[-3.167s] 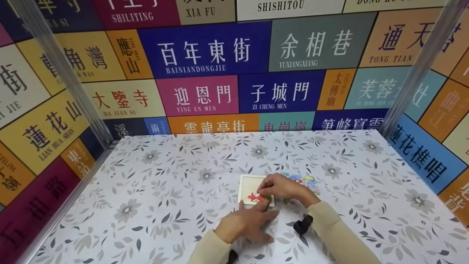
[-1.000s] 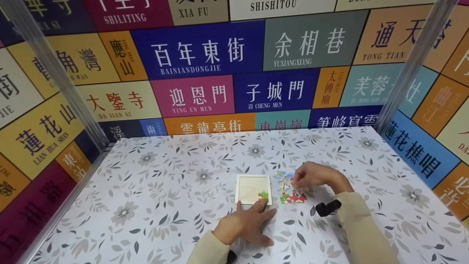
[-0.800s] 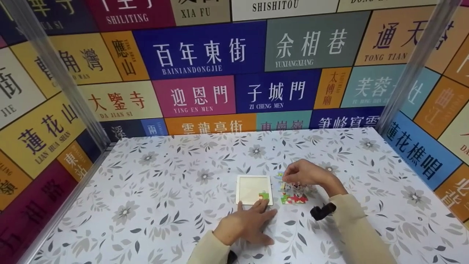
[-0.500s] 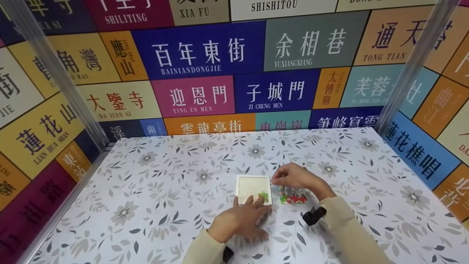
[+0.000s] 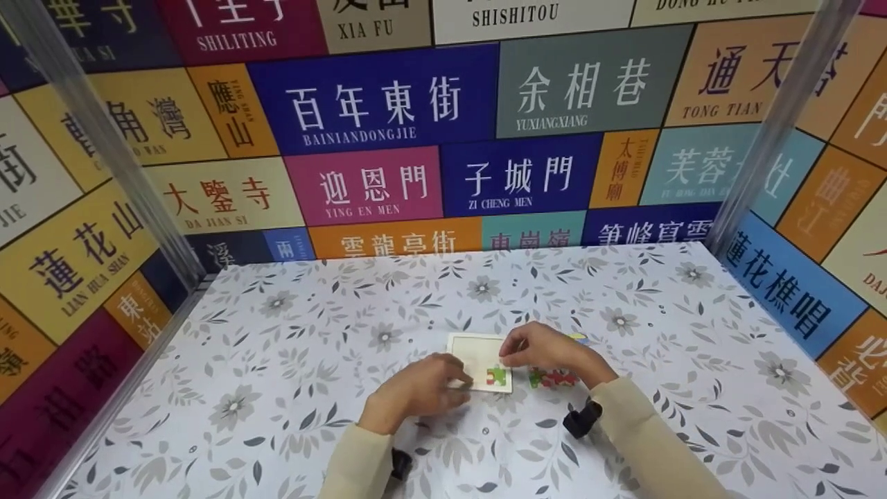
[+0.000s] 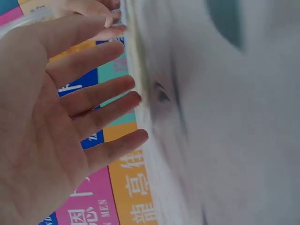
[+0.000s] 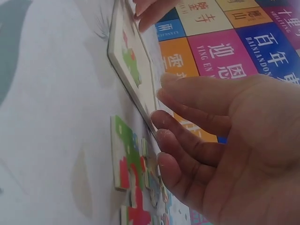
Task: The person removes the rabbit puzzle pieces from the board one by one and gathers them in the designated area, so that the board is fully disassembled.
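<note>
A shallow cream puzzle tray (image 5: 478,338) lies on the table, a green-and-red jigsaw piece (image 5: 496,376) in its near right part. My left hand (image 5: 429,384) is at the tray's left side; in the left wrist view its fingers (image 6: 101,89) are extended and spread. My right hand (image 5: 537,346) is at the tray's right edge. In the right wrist view its fingers (image 7: 187,145) are loosely bent, fingertips right at the tray rim (image 7: 133,96), and no piece shows between thumb and fingers.
Several loose jigsaw pieces (image 5: 552,378), green and red among them, lie right of the tray, partly hidden under my right hand and forearm. A floral cloth (image 5: 277,374) covers the table. Sign-patterned panels (image 5: 374,184) and clear corner posts (image 5: 779,132) stand behind.
My right hand has come left from the loose pieces to the tray's right edge. My left hand has lifted off the tray's near rim and shifted left, uncovering the piece; the tray has turned slightly.
</note>
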`<state>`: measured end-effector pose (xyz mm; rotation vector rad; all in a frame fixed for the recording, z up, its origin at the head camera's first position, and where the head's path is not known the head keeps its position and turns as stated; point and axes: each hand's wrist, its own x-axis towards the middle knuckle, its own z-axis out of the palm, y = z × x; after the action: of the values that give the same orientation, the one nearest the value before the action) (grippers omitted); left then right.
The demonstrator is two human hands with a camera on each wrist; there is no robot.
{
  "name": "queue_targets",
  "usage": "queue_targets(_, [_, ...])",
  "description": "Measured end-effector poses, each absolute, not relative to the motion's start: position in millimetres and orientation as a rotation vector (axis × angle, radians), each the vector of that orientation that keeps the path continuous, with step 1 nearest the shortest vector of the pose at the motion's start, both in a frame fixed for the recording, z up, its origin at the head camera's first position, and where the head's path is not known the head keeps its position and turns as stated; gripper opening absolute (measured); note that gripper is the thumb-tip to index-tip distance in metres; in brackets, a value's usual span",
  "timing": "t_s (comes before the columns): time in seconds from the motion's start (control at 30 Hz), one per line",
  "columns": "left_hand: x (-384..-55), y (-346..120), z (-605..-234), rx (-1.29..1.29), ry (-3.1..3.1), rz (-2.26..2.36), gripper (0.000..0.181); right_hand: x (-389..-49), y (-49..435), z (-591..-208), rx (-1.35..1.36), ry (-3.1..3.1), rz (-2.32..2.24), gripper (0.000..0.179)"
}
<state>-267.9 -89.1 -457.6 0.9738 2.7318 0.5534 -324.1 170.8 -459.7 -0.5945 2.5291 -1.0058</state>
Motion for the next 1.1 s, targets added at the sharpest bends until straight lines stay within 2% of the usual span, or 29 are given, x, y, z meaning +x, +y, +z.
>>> queue_targets(0.33, [-266, -94, -454, 0.785, 2.613, 0.518, 0.048, -318, 156, -463, -0.619, 2.546, -0.976, 0.018])
queue_targets(0.63, [-262, -93, -454, 0.729, 2.595, 0.484, 0.056, -314, 151, -464, -0.597, 2.564, -0.96, 0.018])
queue_targets(1.1, [-257, -85, -451, 0.73, 2.621, 0.347, 0.069, -311, 158, -444, -0.713, 2.559, -1.107, 0.007])
